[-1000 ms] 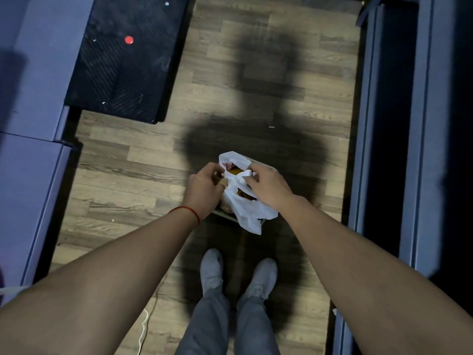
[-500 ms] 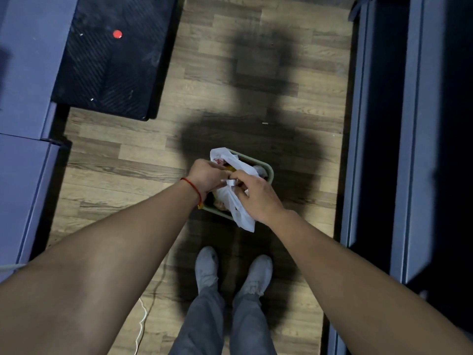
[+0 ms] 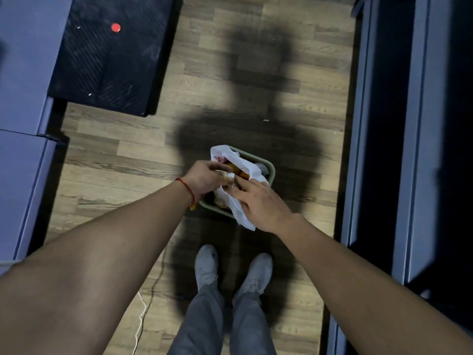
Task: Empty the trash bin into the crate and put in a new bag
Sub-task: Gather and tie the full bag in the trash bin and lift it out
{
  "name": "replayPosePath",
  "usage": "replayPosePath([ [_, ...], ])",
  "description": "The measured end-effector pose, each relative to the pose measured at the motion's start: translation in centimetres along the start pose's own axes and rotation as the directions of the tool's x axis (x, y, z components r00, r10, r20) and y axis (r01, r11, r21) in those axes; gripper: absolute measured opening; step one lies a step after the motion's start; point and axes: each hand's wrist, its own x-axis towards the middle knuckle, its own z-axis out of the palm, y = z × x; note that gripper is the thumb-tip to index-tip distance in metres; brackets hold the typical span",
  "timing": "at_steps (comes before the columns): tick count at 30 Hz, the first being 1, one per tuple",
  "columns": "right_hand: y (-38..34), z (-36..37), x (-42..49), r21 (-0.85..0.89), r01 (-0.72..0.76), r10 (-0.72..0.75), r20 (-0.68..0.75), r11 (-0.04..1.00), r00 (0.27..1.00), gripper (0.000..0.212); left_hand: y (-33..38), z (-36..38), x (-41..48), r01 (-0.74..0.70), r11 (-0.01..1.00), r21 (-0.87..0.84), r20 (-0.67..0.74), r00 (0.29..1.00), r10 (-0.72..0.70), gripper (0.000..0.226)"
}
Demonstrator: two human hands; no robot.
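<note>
A small grey-green trash bin [image 3: 270,168] stands on the wooden floor just ahead of my feet. A white plastic bag [image 3: 242,213] with orange and yellow trash inside fills it and hangs over the near rim. My left hand [image 3: 204,179] pinches the bag's edge at the bin's left side. My right hand [image 3: 258,203] lies over the bag's near flap with the fingers curled onto the plastic. No crate is in view.
A black ribbed mat [image 3: 107,55] with a red dot [image 3: 116,27] lies at the upper left beside grey cabinets [image 3: 23,73]. Dark shelving [image 3: 384,124] lines the right side. My feet [image 3: 230,272] stand close behind the bin. A thin cable [image 3: 143,313] trails on the floor.
The bag has sunk lower into the bin, whose rim now shows. My hands have shifted on the bag; the right one has slid down over the near flap.
</note>
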Motion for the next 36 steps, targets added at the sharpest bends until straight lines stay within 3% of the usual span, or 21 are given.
replayPosePath([
  [4,-0.1,0.5,-0.3,-0.084,0.012,-0.003,0.113,0.996,0.994,0.049,0.1,-0.3,-0.2,-0.111,0.944,0.312,0.068,0.993,0.094,0.036],
  [6,-0.4,0.6,-0.5,0.105,-0.082,0.077,0.046,0.991,0.996,0.04,-0.2,-0.3,-0.3,-0.185,0.891,0.414,0.105,0.982,0.155,0.033],
  [8,-0.4,0.5,0.0,0.358,-0.297,0.314,0.011,0.885,0.949,0.027,-0.9,0.0,-0.2,-0.242,0.829,0.504,0.122,0.97,0.209,0.032],
  [10,0.1,0.8,1.0,0.417,-0.437,0.445,0.084,0.797,0.891,0.019,-1.8,0.4,-0.2,-0.267,0.802,0.534,0.104,0.962,0.252,0.032],
  [13,0.3,1.5,2.9,0.299,-0.454,0.406,0.209,0.839,0.889,0.017,-2.9,0.6,0.4,-0.295,0.829,0.476,0.073,0.952,0.297,0.035],
  [16,0.7,1.4,4.5,0.344,-0.471,0.409,0.242,0.812,0.88,0.021,-3.4,0.4,1.0,-0.296,0.866,0.402,0.047,0.952,0.303,0.031],
  [21,2.4,1.5,5.9,0.206,-0.524,0.368,0.508,0.826,0.779,0.024,-3.5,0.0,1.1,-0.289,0.905,0.311,0.068,0.957,0.282,0.028],
  [24,2.7,1.3,6.2,0.228,-0.537,0.315,0.604,0.812,0.732,0.025,-3.6,-0.1,0.8,-0.375,0.75,0.545,0.148,0.923,0.355,0.023],
  [27,3.2,1.3,6.2,0.226,-0.581,0.299,0.681,0.782,0.669,0.016,-3.7,-0.3,0.6,-0.413,0.626,0.662,0.214,0.904,0.369,0.023],
  [30,3.8,1.5,6.3,0.267,-0.591,0.305,0.657,0.761,0.69,0.004,-3.7,-0.1,0.8,-0.444,0.534,0.72,0.247,0.883,0.4,0.022],
  [32,3.8,1.7,6.4,0.31,-0.563,0.273,0.636,0.766,0.722,0.027,-3.9,0.3,0.9,-0.452,0.487,0.747,0.233,0.865,0.445,0.019],
  [36,3.5,2.2,6.5,0.384,-0.723,0.315,0.712,0.574,0.628,0.043,-4.5,0.9,1.1,-0.442,0.485,0.754,0.154,0.838,0.523,0.02],
])
